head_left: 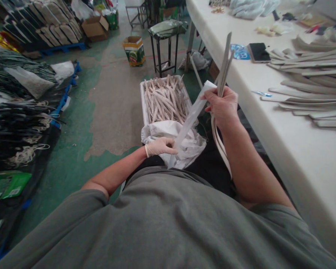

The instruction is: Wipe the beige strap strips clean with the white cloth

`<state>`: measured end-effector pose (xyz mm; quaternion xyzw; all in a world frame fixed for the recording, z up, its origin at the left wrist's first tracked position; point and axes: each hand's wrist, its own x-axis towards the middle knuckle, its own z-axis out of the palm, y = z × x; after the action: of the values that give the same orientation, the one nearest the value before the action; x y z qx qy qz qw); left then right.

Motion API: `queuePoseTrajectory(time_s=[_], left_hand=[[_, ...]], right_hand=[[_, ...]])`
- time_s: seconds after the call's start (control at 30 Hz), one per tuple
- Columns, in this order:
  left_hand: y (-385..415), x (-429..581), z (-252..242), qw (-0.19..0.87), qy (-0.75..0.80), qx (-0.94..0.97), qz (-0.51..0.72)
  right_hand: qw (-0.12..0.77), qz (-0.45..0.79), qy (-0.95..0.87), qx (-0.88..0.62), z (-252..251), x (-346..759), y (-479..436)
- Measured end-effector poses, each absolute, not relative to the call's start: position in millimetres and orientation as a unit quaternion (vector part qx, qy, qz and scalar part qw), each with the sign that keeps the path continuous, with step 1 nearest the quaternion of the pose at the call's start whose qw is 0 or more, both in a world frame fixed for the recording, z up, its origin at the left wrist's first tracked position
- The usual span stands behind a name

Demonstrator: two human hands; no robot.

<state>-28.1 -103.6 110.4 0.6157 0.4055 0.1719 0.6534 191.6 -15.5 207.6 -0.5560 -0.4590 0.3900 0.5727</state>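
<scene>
My right hand [224, 106] is closed around a few long beige strips [226, 71], which stand up above the fist and hang in a curve below it. Between its thumb and fingers it also pinches the top of a narrow, translucent plastic sleeve [190, 116]. The sleeve slants down toward my lap. Lower down, my left hand [161, 146], in a pale thin glove, has thumb and fingers closed at the sleeve's edge. Beneath the sleeve, a crumpled white woven sack [165, 129] lies over my lap and against a white crate [142, 106] filled with beige strips [166, 99].
On my right runs a long white table [268, 149] bearing piled beige strips [313, 89] and a dark phone [258, 52]. A stool [168, 28] and cardboard boxes [133, 51] stand ahead. Blue pallets [64, 91] with bundled cords line the left.
</scene>
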Motion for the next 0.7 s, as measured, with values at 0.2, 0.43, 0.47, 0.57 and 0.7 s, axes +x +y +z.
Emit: queuePoseTrajectory(time_s=[0.2, 0.43, 0.47, 0.57, 0.7], left_hand=[[-98.4, -30.8, 103.7, 0.615, 0.463, 0.622, 0.143], [-101.7, -32.6, 105.0, 0.688, 0.435, 0.562, 0.149], [-102.9, -33.4, 105.4, 0.692, 0.432, 0.557, 0.152], [-107.1, -36.5, 104.9, 0.708, 0.424, 0.548, 0.137], [-114.8, -42.6, 99.8, 0.714, 0.423, 0.541, 0.136]], right_hand=[[0.589, 0.36, -0.457, -0.561, 216.2, 201.5, -17.6], [0.592, 0.353, -0.414, -0.594, 193.5, 214.5, -2.7], [0.593, 0.356, -0.402, -0.601, 186.1, 217.4, 1.6], [0.599, 0.359, -0.374, -0.611, 163.8, 227.9, 14.0], [0.603, 0.354, -0.365, -0.615, 143.3, 240.5, 23.1]])
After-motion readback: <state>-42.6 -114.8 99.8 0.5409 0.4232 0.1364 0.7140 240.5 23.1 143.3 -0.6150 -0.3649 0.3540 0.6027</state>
